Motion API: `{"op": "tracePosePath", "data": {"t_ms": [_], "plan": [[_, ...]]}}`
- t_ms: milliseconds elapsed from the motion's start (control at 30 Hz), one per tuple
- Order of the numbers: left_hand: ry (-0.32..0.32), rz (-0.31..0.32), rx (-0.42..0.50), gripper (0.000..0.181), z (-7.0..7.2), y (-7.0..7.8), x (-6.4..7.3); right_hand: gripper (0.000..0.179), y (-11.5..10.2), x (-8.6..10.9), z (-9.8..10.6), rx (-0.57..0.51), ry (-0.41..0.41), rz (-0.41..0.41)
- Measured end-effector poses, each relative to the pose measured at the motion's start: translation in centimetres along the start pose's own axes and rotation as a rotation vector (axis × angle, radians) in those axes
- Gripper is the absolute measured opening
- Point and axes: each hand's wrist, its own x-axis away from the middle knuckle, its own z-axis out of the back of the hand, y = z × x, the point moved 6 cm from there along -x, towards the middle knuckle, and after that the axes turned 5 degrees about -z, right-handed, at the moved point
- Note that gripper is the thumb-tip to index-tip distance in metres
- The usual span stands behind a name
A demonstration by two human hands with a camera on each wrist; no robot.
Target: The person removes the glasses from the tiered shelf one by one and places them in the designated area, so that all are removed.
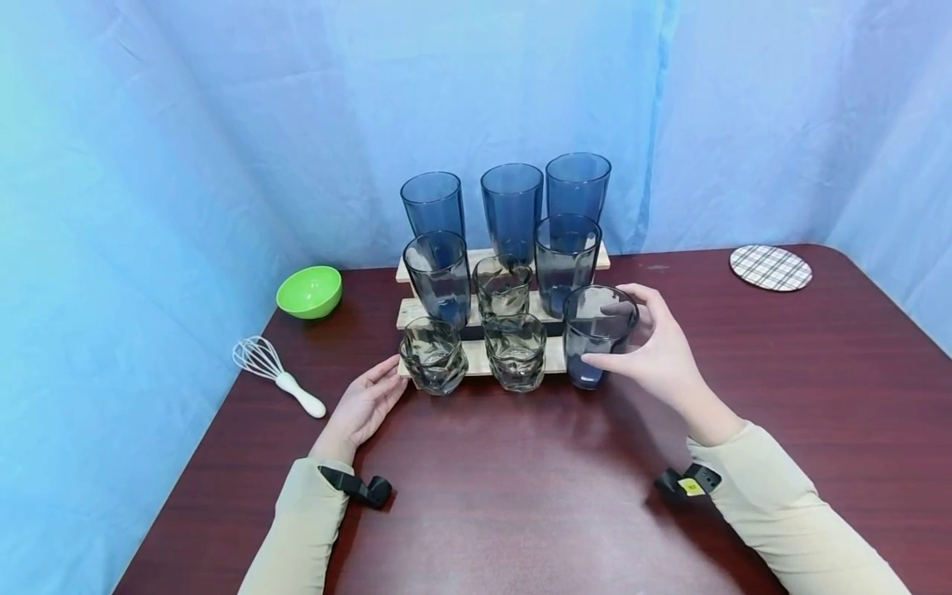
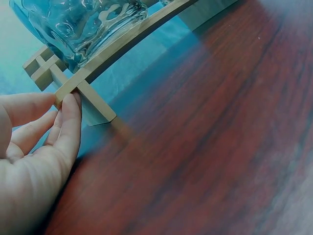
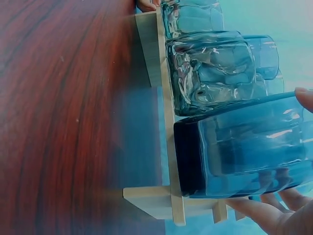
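Observation:
A three-tier wooden rack (image 1: 477,360) holds blue-grey tumblers and short wavy glasses. My left hand (image 1: 369,403) pinches the left end of its front shelf between thumb and fingers, close up in the left wrist view beside the rack's leg (image 2: 98,104). At the front shelf's right end, my right hand (image 1: 664,357) grips a tall tumbler (image 1: 587,351) around its side. In the right wrist view that tumbler's thick base (image 3: 188,159) is right at the shelf. Two short wavy glasses (image 1: 434,364) (image 1: 516,355) stand to its left on the same shelf.
Behind, the middle tier carries tall tumblers (image 1: 439,277) (image 1: 567,264) with a short glass (image 1: 502,287) between. Three blue tumblers (image 1: 511,211) fill the back tier. A green bowl (image 1: 309,293) and white whisk (image 1: 286,380) lie left; a plaid disc (image 1: 771,268) lies far right. Blue curtains surround the table.

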Motion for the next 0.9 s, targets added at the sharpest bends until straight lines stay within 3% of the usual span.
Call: {"op": "tracePosePath", "data": {"t_ms": [300, 600, 900], "plan": [[-0.006, -0.004, 0.008, 0.055, 0.0, 0.0, 0.0, 0.086, 0.0, 0.8, 1.8, 0.193, 0.057, 0.002], [0.003, -0.002, 0.018, 0.055, 0.0, 0.2, 0.0, 0.087, -0.3, 0.7, 4.6, 0.221, 0.095, 0.006], [-0.01, -0.003, 0.032, 0.055, -0.1, 0.1, 0.1, 0.082, 0.0, 0.5, 7.9, 0.313, 0.181, -0.07]]}}
